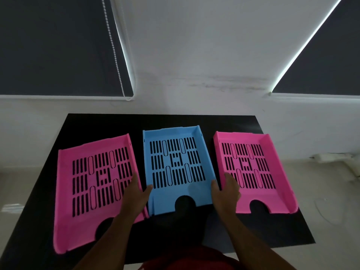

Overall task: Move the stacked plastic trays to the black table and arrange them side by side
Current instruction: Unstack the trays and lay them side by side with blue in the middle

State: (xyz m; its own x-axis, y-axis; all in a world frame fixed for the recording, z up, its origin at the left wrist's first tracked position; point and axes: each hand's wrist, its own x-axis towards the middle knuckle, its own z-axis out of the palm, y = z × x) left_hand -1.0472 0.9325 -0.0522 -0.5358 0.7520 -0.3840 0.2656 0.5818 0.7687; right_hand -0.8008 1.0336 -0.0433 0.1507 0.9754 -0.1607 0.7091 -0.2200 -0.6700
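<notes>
Three slotted plastic trays lie side by side on the black table (233, 123). A pink tray (78, 191) is at the left, a blue tray (175, 141) in the middle, and a second pink tray (272, 152) at the right. My left hand (136, 193) rests against the blue tray's left wall, fingers lying over the left pink tray's right edge. My right hand (226, 191) presses on the blue tray's right wall, fingers lying over the right pink tray's left edge. Both hands clasp the blue tray from its sides.
A white wall (194, 45) rises behind the table, with dark window blinds at the upper left (58, 45) and upper right (331, 65). A bead cord (115, 49) hangs by the left blind. Pale floor shows to the right of the table.
</notes>
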